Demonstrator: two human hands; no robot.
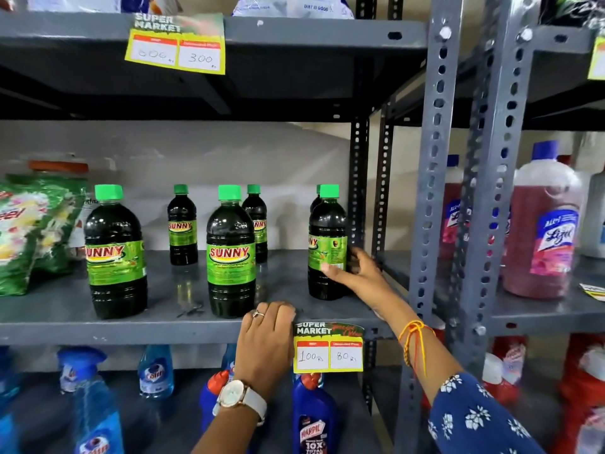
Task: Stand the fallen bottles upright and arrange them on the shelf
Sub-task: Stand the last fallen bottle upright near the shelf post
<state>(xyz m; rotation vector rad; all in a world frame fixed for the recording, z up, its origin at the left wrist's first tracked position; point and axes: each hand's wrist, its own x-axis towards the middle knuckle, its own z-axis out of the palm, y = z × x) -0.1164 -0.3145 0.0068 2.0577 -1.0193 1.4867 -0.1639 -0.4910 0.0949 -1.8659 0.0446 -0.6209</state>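
Observation:
Several dark green Sunny bottles with green caps stand upright on the grey middle shelf [170, 309]. Three are in front: a left bottle [114, 253], a middle bottle [231, 253] and a right bottle [327, 244]. Smaller-looking ones stand behind, such as the back bottle [182, 226]. My right hand [355, 271] wraps around the lower part of the right bottle, thumb on its label. My left hand [266, 339] rests with fingers curled over the shelf's front edge, just in front of the middle bottle, holding nothing.
A green detergent bag [32, 231] lies at the shelf's left end. A perforated upright post [435, 178] stands right of the held bottle. Pink Lizol bottles [543, 224] fill the neighbouring rack. Blue spray and Harpic bottles [312, 417] stand below. A yellow price tag [328, 350] hangs at the edge.

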